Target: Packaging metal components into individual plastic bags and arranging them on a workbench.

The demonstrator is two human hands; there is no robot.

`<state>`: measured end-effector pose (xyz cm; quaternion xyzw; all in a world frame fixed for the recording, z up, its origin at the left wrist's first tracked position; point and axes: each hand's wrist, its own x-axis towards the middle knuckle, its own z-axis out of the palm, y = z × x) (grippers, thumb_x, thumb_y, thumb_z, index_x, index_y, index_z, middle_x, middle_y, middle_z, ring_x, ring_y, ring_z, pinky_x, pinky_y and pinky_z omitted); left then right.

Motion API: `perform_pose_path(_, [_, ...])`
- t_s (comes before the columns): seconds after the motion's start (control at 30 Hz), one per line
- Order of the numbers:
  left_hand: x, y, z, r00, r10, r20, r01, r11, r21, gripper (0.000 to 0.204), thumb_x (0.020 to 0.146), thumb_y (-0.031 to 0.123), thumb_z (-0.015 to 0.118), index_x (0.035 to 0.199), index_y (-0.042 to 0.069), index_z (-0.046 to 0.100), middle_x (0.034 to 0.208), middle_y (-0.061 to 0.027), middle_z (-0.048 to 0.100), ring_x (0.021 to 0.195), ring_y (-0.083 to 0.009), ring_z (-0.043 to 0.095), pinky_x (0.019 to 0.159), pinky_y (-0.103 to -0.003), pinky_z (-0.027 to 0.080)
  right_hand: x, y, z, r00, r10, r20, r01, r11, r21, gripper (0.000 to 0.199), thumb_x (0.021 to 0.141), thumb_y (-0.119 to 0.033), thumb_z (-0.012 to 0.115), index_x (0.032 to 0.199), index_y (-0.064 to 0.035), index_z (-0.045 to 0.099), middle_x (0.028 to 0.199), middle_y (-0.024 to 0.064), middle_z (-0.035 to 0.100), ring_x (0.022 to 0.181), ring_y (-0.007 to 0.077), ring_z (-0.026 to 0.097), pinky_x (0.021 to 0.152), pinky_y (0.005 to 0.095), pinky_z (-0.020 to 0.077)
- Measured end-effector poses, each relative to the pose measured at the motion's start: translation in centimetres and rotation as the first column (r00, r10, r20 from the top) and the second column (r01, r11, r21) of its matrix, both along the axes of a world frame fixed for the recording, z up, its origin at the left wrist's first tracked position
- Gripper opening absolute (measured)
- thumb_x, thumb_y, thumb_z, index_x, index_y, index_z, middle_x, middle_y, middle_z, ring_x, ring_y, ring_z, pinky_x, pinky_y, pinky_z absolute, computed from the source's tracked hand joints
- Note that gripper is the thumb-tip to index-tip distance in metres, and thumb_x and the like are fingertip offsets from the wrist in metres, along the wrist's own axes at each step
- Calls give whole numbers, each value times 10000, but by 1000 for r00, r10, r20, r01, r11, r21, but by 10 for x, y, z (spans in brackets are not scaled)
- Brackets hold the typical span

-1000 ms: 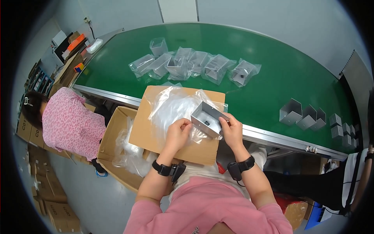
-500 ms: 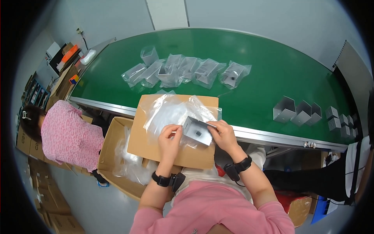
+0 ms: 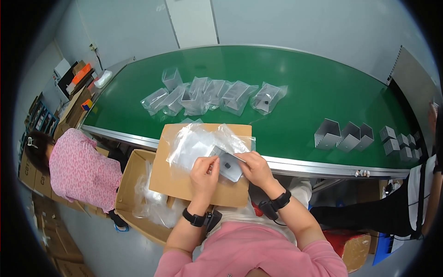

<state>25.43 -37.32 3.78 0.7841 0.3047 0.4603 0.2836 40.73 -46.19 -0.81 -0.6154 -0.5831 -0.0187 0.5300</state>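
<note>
A grey metal block with a dark square on its face sits between my two hands, over a cardboard sheet. My left hand grips its left edge together with a clear plastic bag that spreads up and left across the cardboard. My right hand holds the block's right side. Both wrists wear dark bands.
Several bagged metal blocks lie in a row on the green conveyor belt. Bare ribbed metal blocks stand at the belt's right. An open carton of plastic bags sits at lower left. A person in pink bends at the left.
The block has dropped lower toward me and tilted flatter, and my hands have closed in on it with the bag now against its left edge.
</note>
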Motion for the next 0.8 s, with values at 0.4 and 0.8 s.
perform_pose_path(0.4, [-4, -36, -15, 998, -21, -61, 17, 997, -75, 557, 797, 99, 705, 1296, -7, 482, 1264, -194, 479, 1134, -316, 498, 907, -395, 435, 2, 11, 1, 970, -91, -227, 106, 993, 53, 243, 905, -87, 560, 1124, 18, 544, 1078, 199, 601, 973, 349, 605, 796, 386, 486])
perform_pose_path(0.8, [18, -11, -24, 997, 72, -17, -74, 962, -263, 366, 975, 128, 424, 1292, -51, 464, 1236, -258, 540, 1131, -379, 539, 950, -401, 421, -57, -32, 34, 992, -62, -106, 67, 997, 44, 416, 844, -31, 612, 1238, 62, 512, 1257, 243, 549, 1137, 370, 564, 928, 377, 484])
